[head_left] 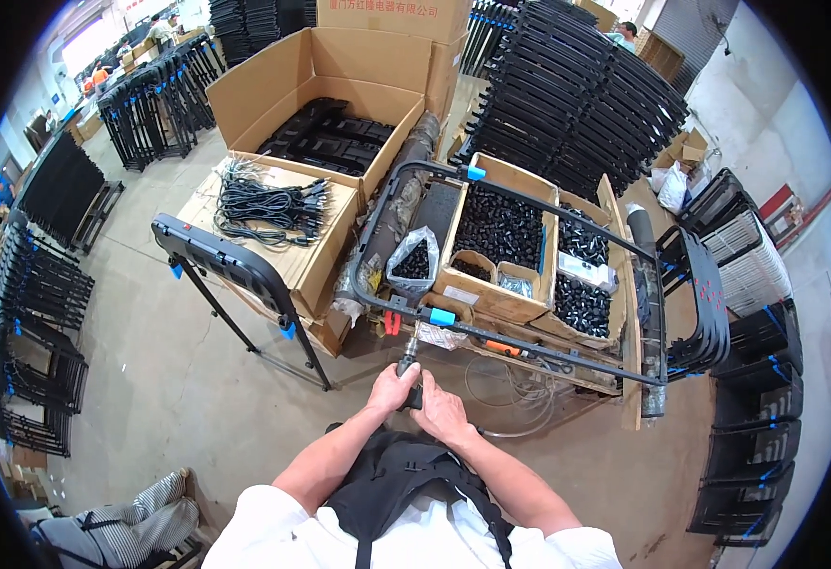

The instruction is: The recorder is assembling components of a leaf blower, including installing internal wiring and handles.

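A power drill [411, 365] with a silver chuck is held between my two hands, its tip pointing away from me. My left hand [392, 389] is closed round the front of its dark body. Closed on its rear part is my right hand [441, 413], whose fingers are partly hidden. Just beyond the drill tip lies a black tubular frame [539, 348] with rounded corners, resting across the workbench. Blue tape [442, 317] wraps its near bar, and another blue piece [475, 174] sits on the far bar. Red clamp-like handles [392, 323] are left of the tip.
Wooden bins [446, 272] of small black parts stand inside the frame, beside a plastic bag [414, 268] of them. Bundled black cables [273, 209] lie on a carton at left, near an open cardboard box [264, 90]. A folding-legged black panel [230, 256] stands left. Stacked frames [567, 95] rise behind.
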`<state>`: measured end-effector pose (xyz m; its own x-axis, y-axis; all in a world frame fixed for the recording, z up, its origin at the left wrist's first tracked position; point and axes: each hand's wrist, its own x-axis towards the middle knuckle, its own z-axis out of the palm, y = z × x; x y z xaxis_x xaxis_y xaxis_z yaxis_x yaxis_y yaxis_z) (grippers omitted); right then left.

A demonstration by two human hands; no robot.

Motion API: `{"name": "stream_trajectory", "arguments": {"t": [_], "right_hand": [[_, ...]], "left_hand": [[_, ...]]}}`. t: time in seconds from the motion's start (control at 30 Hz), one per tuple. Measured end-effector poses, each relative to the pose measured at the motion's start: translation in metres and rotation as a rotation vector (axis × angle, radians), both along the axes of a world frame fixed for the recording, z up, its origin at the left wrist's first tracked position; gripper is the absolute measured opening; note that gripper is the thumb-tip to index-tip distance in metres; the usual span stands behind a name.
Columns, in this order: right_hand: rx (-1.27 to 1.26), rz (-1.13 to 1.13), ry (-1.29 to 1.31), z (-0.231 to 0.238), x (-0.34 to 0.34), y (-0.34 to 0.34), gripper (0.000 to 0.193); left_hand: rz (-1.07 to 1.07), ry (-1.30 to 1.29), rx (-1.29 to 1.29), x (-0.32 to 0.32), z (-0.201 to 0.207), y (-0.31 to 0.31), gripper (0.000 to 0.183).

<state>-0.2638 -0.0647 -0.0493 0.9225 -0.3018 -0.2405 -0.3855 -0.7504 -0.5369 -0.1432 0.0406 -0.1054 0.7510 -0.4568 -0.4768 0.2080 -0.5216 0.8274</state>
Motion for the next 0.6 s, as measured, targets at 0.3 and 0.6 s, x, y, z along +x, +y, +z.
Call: {"name": "stream_trajectory", "arguments": {"t": [0.3,0.6], "right_hand": [[0.038,-0.04,0.024,-0.017,0.003,-0.002,0.094],[0.066,-0.05,-0.029,-0.028,0.007,-0.007,0.093]], "left_hand": [[-0.054,-0.029,0.079,0.006,0.016,-0.003,0.063],[-0.042,-0.138,0.096,0.008,0.002,-0.009,0.065]]}}
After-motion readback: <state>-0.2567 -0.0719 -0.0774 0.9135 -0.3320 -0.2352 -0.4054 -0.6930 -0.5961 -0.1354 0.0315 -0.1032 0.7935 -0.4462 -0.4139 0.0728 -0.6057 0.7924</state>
